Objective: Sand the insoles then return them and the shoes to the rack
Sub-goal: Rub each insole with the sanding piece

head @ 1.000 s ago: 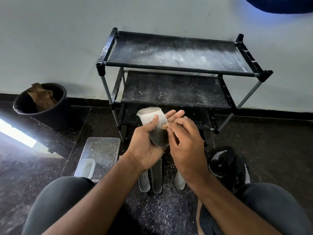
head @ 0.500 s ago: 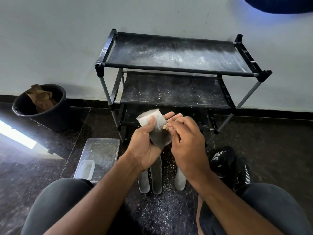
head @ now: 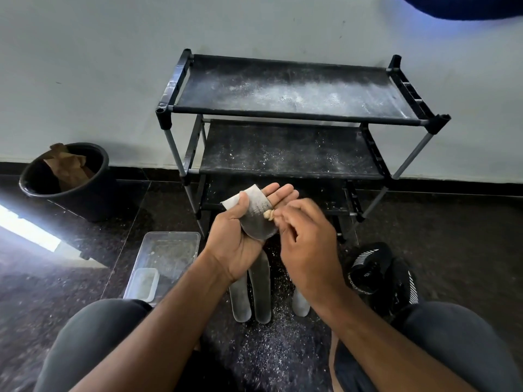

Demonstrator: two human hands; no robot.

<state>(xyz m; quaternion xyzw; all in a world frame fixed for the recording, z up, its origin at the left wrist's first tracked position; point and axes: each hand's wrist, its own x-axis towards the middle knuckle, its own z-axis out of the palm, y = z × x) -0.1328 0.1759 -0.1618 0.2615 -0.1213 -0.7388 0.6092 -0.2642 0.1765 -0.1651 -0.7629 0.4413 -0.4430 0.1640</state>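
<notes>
My left hand holds a grey insole in its palm, thumb pressed over its pale upper end. My right hand pinches a small tan scrap of sandpaper against the insole's face. Three more grey insoles lie side by side on the floor under my hands, partly hidden by my wrists. A pair of black shoes with white stripes sits on the floor at the right, by my right knee. The black three-shelf rack stands against the wall ahead, dusted white and bare.
A clear plastic tray with a smaller box in it lies on the floor at the left. A black bucket holding brown paper stands at the far left by the wall. White dust speckles the dark floor between my knees.
My right hand has shifted a little to the right and down along the insole with the sandpaper. The left hand tilted the insole, its pale end now further left.
</notes>
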